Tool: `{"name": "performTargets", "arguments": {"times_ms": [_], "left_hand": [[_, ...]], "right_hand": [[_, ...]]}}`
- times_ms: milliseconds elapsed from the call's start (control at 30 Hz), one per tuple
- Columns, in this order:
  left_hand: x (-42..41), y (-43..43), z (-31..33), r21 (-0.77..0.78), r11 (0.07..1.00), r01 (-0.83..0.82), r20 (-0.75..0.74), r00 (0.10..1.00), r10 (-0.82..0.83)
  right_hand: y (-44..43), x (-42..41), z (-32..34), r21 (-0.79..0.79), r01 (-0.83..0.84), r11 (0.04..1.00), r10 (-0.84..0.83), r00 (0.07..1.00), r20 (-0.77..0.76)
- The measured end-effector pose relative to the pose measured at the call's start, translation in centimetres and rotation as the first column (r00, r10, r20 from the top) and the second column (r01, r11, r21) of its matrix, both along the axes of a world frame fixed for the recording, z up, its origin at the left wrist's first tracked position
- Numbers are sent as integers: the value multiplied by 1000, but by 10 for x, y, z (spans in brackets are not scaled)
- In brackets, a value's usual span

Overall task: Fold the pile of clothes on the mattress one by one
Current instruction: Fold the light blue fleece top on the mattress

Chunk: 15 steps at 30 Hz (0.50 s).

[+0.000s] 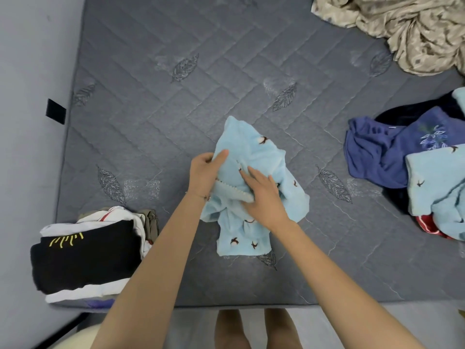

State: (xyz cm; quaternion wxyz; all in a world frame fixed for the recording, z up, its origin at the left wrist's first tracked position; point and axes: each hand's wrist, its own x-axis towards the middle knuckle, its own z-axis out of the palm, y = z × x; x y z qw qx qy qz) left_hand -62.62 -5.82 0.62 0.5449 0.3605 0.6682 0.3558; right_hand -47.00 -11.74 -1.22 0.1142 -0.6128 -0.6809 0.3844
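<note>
Fingers [202,159] of left hand [203,176] clamp pale-blue garment [251,149]; right hand [264,196] presses it, fingers [249,174] straight.

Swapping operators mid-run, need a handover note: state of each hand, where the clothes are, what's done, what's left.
Hands: the left hand grips the upper left edge of the light blue garment. The right hand lies flat on it, fingers straight, pressing down.
Position: that garment is crumpled in the middle of the mattress, not yet folded.
Done: the folded stack at the near left corner, black item on top.
Left: this garment, then the pile on the right.
Also there: a beige sheet, bunched at the far right corner.
</note>
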Motion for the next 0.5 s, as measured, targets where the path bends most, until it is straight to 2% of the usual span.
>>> {"name": "performTargets", "arguments": {"times_ms": [100,200,333,500], "left_hand": [[-2,-9,13,-1,1000,21,109,994,-21],[0,-20,30,-17,992,128,204,971,-122],[2,-27,54,12,967,255,161,954,-253],[2,-28,83,60,905,421,107,899,-425]], "right_hand": [[9,11,24,-69,222,973,-230,957,-175],[26,22,57,-54,298,953,-303,937,-175],[46,33,97,-38,303,952,-305,938,-165],[49,44,121,-70,420,905,-423,868,-262]]}}
